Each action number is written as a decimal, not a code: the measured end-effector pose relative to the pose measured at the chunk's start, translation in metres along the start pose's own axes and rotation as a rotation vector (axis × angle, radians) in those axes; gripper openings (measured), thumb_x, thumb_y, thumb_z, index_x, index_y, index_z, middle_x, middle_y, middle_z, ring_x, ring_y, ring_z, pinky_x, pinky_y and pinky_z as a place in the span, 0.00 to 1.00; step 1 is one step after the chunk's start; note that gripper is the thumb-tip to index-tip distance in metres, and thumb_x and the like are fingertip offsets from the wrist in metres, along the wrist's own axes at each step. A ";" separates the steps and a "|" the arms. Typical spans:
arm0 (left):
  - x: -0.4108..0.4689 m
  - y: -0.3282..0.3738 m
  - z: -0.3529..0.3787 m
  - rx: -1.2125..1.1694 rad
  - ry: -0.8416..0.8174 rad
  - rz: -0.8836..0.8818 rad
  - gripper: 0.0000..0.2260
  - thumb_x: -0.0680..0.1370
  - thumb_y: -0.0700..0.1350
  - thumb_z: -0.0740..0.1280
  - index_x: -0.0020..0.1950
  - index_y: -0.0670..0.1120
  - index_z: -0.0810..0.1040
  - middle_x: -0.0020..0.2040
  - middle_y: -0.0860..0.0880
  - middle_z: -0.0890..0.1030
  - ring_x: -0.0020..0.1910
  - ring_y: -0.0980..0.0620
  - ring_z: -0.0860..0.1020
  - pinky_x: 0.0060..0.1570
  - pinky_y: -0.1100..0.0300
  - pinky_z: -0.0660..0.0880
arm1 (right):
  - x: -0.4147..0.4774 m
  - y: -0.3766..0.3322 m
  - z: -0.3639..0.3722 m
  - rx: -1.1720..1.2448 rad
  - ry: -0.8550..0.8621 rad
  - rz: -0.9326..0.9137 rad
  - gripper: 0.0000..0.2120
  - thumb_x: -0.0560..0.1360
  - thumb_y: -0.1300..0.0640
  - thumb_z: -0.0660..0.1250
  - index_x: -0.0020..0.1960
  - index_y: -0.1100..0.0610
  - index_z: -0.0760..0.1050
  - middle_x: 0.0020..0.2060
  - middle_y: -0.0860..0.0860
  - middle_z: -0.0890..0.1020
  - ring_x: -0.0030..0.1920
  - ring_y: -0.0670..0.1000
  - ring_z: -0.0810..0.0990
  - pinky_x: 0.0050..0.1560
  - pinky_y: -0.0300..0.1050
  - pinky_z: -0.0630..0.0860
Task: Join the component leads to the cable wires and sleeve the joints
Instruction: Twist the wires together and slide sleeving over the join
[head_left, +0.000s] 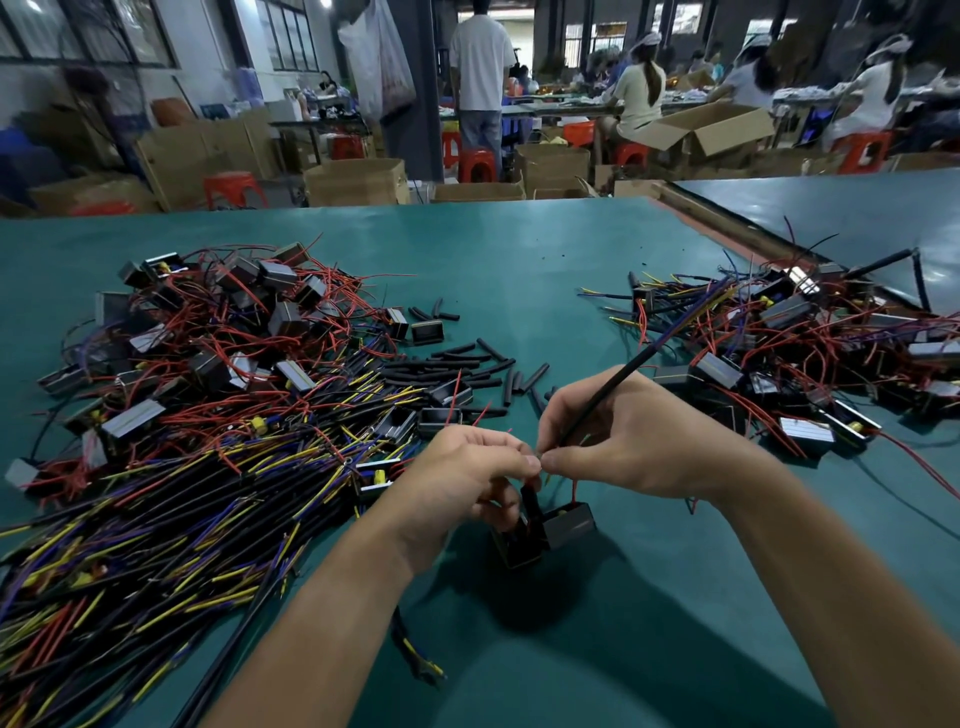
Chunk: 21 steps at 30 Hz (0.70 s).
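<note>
our left hand (467, 470) and right hand (631, 441) pinch, probably, wire ends (541, 459) tip to tip. the cable (613, 395) slants away rightward from the right hand; the component (563, 522) sits just below both hands.

Sleeves (467, 364) between two wire piles (197, 405)

We see the person's left hand (467, 478) and right hand (639, 441), both bare. Behind them we follow the left forearm (332, 613) and the right forearm (831, 587), bare and smooth down to the picture's lower edge.
</note>
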<state>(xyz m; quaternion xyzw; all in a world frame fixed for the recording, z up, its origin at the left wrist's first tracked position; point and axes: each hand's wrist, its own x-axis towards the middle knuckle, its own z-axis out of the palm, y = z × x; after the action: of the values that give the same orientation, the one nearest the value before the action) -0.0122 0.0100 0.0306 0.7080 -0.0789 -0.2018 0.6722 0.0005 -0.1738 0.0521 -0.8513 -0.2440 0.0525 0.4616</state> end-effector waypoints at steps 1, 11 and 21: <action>0.000 -0.001 0.001 0.015 0.015 0.016 0.09 0.76 0.37 0.66 0.36 0.43 0.77 0.28 0.48 0.75 0.23 0.55 0.70 0.27 0.63 0.68 | 0.000 0.000 0.000 -0.016 -0.002 -0.004 0.05 0.71 0.64 0.74 0.39 0.56 0.81 0.32 0.49 0.83 0.32 0.42 0.79 0.35 0.32 0.73; 0.000 -0.008 0.002 0.096 0.014 0.121 0.09 0.77 0.39 0.69 0.36 0.41 0.77 0.26 0.48 0.72 0.23 0.55 0.69 0.25 0.67 0.67 | -0.004 -0.001 -0.003 -0.044 -0.073 0.068 0.03 0.74 0.63 0.73 0.43 0.58 0.79 0.34 0.54 0.84 0.35 0.49 0.82 0.39 0.44 0.78; 0.002 -0.011 0.004 0.221 0.079 0.300 0.09 0.67 0.47 0.74 0.32 0.44 0.78 0.25 0.51 0.73 0.26 0.51 0.67 0.29 0.58 0.63 | -0.008 -0.005 -0.006 -0.092 -0.108 0.131 0.05 0.73 0.59 0.74 0.43 0.51 0.81 0.35 0.53 0.85 0.36 0.50 0.82 0.43 0.57 0.79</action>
<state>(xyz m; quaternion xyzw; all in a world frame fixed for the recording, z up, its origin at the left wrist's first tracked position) -0.0135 0.0067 0.0191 0.7653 -0.1790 -0.0613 0.6153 -0.0060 -0.1796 0.0586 -0.8816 -0.2142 0.1172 0.4039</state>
